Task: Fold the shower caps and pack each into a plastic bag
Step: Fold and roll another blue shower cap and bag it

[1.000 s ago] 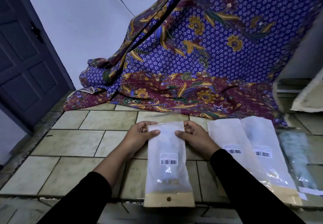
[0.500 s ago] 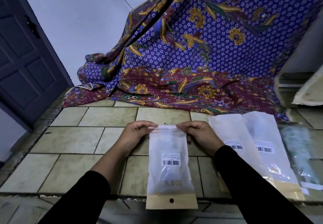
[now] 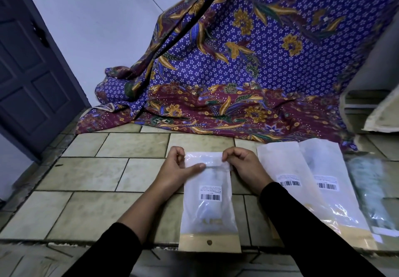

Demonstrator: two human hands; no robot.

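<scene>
A frosted plastic bag (image 3: 208,207) with a barcode label and a tan header strip lies lengthwise on the tiled floor in front of me, a folded shower cap faintly showing inside. My left hand (image 3: 176,169) holds the bag's far left corner, its thumb lying across the flap. At the far right corner, my right hand (image 3: 241,165) pinches the flap's edge. The flap at the far end is folded over toward me.
Two more frosted bags (image 3: 285,168) (image 3: 328,168) with barcodes lie side by side to the right. A clear packet (image 3: 367,192) lies beyond them. A purple batik cloth (image 3: 237,95) drapes down onto the floor behind. A dark door (image 3: 28,78) stands at left.
The bag's far flap has been folded down toward me. My left thumb has slid across it, and both hands sit a little closer to the flap's fold.
</scene>
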